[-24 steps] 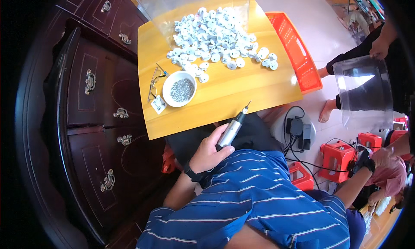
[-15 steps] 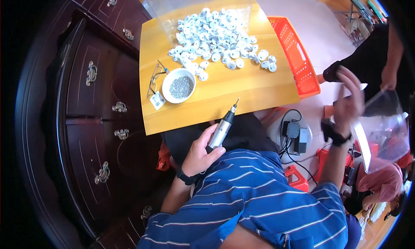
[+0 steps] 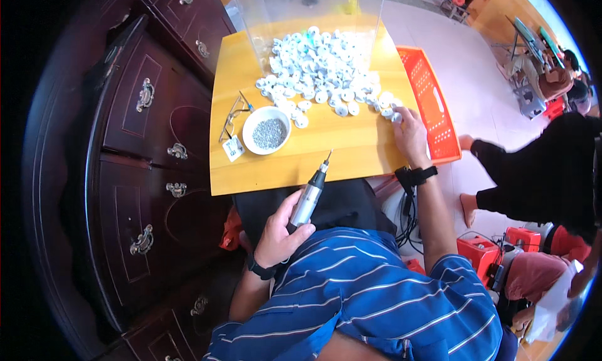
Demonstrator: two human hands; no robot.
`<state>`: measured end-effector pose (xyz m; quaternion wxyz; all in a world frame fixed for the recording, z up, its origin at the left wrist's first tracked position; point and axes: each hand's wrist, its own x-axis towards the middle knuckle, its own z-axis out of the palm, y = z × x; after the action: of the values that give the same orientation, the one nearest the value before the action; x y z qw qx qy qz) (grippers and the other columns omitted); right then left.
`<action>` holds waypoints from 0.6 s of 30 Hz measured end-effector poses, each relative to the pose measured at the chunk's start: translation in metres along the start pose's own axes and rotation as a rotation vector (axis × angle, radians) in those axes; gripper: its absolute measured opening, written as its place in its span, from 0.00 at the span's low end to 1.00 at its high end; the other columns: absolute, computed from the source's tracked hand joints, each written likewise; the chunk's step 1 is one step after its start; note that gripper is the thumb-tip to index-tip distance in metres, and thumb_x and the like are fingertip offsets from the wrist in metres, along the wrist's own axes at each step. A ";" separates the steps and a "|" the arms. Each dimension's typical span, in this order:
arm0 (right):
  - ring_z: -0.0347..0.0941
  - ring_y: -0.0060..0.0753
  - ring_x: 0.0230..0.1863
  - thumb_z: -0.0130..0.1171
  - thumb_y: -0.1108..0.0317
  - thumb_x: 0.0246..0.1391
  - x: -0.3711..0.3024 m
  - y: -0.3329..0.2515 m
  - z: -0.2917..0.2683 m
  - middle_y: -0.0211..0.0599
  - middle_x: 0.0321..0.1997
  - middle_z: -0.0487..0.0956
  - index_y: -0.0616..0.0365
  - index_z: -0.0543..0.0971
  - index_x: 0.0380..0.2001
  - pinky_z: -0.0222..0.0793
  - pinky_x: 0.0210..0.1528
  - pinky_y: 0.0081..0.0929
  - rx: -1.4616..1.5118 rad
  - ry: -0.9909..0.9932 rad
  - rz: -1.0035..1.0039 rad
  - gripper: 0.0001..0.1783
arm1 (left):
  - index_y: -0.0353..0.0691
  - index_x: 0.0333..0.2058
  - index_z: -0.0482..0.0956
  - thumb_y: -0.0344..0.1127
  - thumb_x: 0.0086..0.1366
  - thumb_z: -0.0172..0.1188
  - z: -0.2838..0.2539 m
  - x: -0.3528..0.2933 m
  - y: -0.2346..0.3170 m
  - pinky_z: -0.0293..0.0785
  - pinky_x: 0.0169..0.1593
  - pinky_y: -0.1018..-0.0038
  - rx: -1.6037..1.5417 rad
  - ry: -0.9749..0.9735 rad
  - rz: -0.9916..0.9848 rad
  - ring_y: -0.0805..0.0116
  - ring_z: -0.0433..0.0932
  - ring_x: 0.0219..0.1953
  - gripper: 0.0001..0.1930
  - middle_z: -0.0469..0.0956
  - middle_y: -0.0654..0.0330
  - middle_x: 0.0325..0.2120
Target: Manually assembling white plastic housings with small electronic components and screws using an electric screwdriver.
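Observation:
In my left hand [image 3: 280, 234] is a silver and black electric screwdriver [image 3: 307, 201], its thin bit pointing up and away over the table's near edge. My right hand [image 3: 411, 138] rests at the right side of the wooden table, thumb and fingertips closed around a white round plastic piece [image 3: 396, 117]. Many more white round plastic pieces [image 3: 323, 63] are heaped at the far side, spilling from a clear plastic bin [image 3: 254, 32] that lies on its side. A white bowl [image 3: 248, 143] full of small silver screws [image 3: 269, 134] stands at the left.
Eyeglasses [image 3: 233, 115] and a small white tag [image 3: 233, 148] lie left of the bowl. An orange basket [image 3: 446, 149] adjoins the table's right edge. Dark wooden drawers [image 3: 141, 167] stand close on the left. A person in black trousers [image 3: 527, 185] is at the right, near red stools [image 3: 478, 251].
My right hand has come from the air at the right to the white pieces on the table. My left hand keeps the screwdriver. The other person's clear plastic item has moved down at the right.

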<state>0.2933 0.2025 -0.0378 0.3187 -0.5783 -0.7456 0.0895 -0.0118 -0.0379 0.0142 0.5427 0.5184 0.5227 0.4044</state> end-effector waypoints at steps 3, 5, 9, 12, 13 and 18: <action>0.78 0.53 0.42 0.60 0.73 0.52 0.002 -0.004 -0.003 0.51 0.41 0.79 0.56 0.77 0.44 0.74 0.44 0.44 0.008 -0.031 0.020 0.14 | 0.33 0.64 0.62 0.33 0.61 0.65 0.000 -0.001 -0.005 0.70 0.56 0.70 0.007 0.013 -0.001 0.65 0.77 0.50 0.35 0.77 0.51 0.50; 0.79 0.50 0.40 0.60 0.71 0.55 0.002 -0.005 -0.002 0.48 0.40 0.80 0.56 0.77 0.43 0.75 0.42 0.42 -0.003 -0.037 -0.014 0.11 | 0.33 0.64 0.62 0.34 0.60 0.65 0.001 0.000 -0.005 0.69 0.56 0.70 0.001 0.018 0.009 0.65 0.76 0.51 0.35 0.76 0.51 0.50; 0.79 0.49 0.39 0.60 0.70 0.55 0.004 -0.016 -0.004 0.48 0.39 0.80 0.56 0.77 0.43 0.75 0.41 0.42 0.001 -0.067 0.005 0.12 | 0.32 0.64 0.62 0.34 0.61 0.65 0.002 0.000 -0.005 0.68 0.58 0.71 -0.012 0.019 0.009 0.65 0.75 0.53 0.35 0.76 0.50 0.51; 0.78 0.53 0.37 0.60 0.68 0.54 0.010 -0.027 0.002 0.49 0.36 0.80 0.56 0.77 0.40 0.74 0.41 0.45 0.016 -0.068 0.015 0.10 | 0.31 0.64 0.61 0.35 0.61 0.65 0.000 0.001 -0.006 0.68 0.58 0.71 0.000 0.018 -0.003 0.66 0.75 0.53 0.35 0.76 0.50 0.52; 0.78 0.53 0.37 0.60 0.67 0.54 0.012 -0.027 0.007 0.49 0.36 0.80 0.55 0.76 0.40 0.74 0.40 0.45 0.034 -0.069 0.007 0.10 | 0.31 0.64 0.61 0.35 0.61 0.65 -0.001 0.001 -0.005 0.68 0.58 0.71 0.019 0.019 -0.008 0.66 0.75 0.53 0.35 0.76 0.50 0.51; 0.78 0.53 0.36 0.61 0.66 0.53 0.035 -0.065 -0.004 0.48 0.39 0.80 0.56 0.77 0.40 0.74 0.38 0.45 -0.058 -0.098 -0.089 0.11 | 0.32 0.64 0.62 0.35 0.60 0.65 -0.010 -0.001 -0.006 0.68 0.58 0.70 0.011 0.047 -0.010 0.66 0.76 0.53 0.35 0.76 0.50 0.51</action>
<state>0.2391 0.2135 0.0111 0.2688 -0.5486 -0.7875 0.0819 -0.0221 -0.0379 0.0095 0.5295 0.5091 0.5401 0.4108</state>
